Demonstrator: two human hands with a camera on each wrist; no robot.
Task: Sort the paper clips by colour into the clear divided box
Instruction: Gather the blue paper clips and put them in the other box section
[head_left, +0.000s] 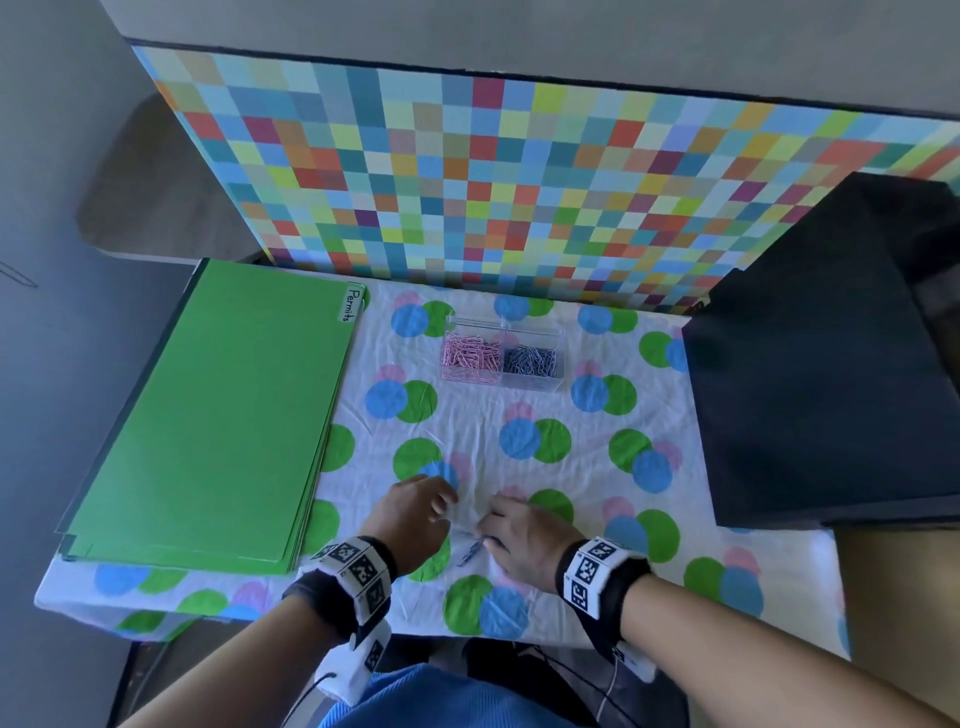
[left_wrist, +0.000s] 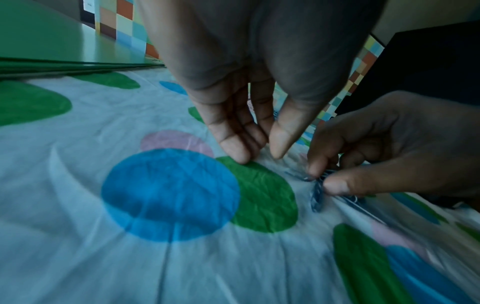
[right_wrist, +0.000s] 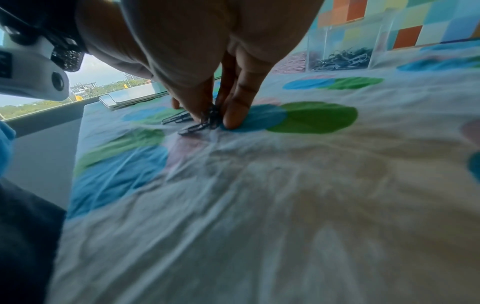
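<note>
**Blue clips pinched at the near edge of the counter**

A checked panel (head_left: 519, 182) of many colours stands along the back of the counter, which is covered by a white cloth (head_left: 483, 410) printed with blue, green and pink spots. A dark box (head_left: 821, 364) takes up the right side. A stack of green folders (head_left: 208, 415) lies on the left, and the top one carries a tab reading "Permits" (head_left: 352, 305).

The clear divided box (head_left: 503, 325) sits on the cloth near the panel, between the folders and the dark box. Its left compartment holds pink paper clips (head_left: 470, 356) and its right compartment holds blue paper clips (head_left: 530, 359).

Both hands are low over the cloth at the near edge, just beside each other and well apart from the divided box. The left hand (head_left: 413, 517) points its fingers down, with a fingertip (left_wrist: 239, 152) touching the cloth. Its grip is narrow, thumb close to the fingers, and nothing shows in it.

The right hand (head_left: 524, 540) has its grip closed on a few loose blue clips (left_wrist: 317, 195), pinched between thumb and forefinger. They lie bunched on the cloth under the fingertips, and the lower ends stick out toward the person.
</note>
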